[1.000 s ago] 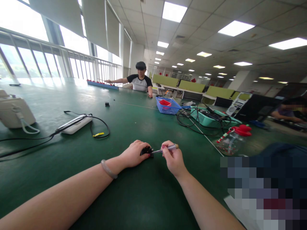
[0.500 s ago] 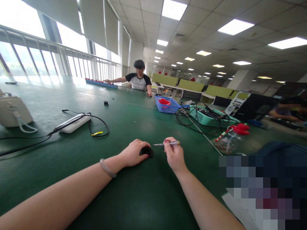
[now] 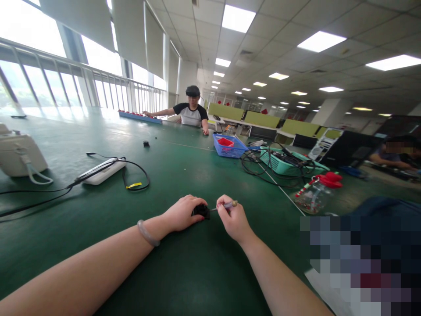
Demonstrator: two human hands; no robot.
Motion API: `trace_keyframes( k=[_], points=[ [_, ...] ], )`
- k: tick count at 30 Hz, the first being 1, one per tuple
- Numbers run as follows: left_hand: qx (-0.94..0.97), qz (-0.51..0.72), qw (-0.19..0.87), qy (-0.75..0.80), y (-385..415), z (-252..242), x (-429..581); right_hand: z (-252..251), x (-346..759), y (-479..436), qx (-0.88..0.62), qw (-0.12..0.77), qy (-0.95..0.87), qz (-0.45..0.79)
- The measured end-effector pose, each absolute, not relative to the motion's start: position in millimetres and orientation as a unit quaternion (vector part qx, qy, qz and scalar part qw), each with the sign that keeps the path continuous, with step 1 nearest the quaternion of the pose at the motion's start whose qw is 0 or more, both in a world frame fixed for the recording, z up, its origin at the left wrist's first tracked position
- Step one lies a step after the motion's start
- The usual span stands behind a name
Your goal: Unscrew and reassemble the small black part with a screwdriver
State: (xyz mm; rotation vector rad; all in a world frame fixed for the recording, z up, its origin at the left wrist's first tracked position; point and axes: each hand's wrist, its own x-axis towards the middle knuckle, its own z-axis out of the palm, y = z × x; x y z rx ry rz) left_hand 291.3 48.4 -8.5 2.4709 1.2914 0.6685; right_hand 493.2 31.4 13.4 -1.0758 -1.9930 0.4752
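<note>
A small black object (image 3: 203, 211) rests on the green table (image 3: 171, 272), partly covered by the fingers of my left hand (image 3: 183, 213), which grip it from its left side. In my right hand (image 3: 234, 219), just to the right, a slim screwdriver (image 3: 229, 204) with a pale handle is pinched between thumb and fingers. The screwdriver's thin shaft points left, its tip at or very near the black object's right side; whether they touch I cannot tell.
A white power bank (image 3: 103, 171) with black cables lies left, beside a beige case (image 3: 21, 153). Blue (image 3: 230, 147) and green baskets (image 3: 279, 162) stand back right, near a red-lidded bottle (image 3: 315, 193). A person (image 3: 192, 109) sits across the table.
My right hand has moved slightly left and down, bringing the screwdriver's tip up to the black object. My left hand keeps its grip in nearly the same place.
</note>
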Motion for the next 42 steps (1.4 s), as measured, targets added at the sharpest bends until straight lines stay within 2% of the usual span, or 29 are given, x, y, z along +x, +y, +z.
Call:
trace_keyframes(
  k=[5,8,12,16,24,31,42],
  points=[
    [0.86,0.228,0.116,0.441,49.2,-9.1,291.8,17.7,487.9,22.4,-0.381,0.335,-0.85,0.139],
    [0.86,0.225,0.117,0.443,49.7,-9.4,291.7,16.6,490.3,23.8,-0.394,0.372,-0.827,0.15],
    [0.859,0.22,0.122,0.445,50.0,-9.7,290.9,13.4,497.2,31.1,-0.414,0.447,-0.761,0.224],
    [0.86,0.217,0.131,0.442,51.0,-10.4,290.4,11.3,498.2,35.3,-0.427,0.435,-0.751,0.252],
    [0.866,0.212,0.133,0.434,51.7,-10.1,291.0,14.1,491.7,27.0,-0.432,0.372,-0.802,0.179],
    [0.867,0.217,0.133,0.429,50.9,-10.4,290.6,14.0,491.5,24.3,-0.439,0.381,-0.802,0.135],
    [0.88,0.229,0.133,0.395,50.1,-11.5,290.0,18.2,485.3,14.3,-0.345,0.367,-0.86,0.084]
  ],
)
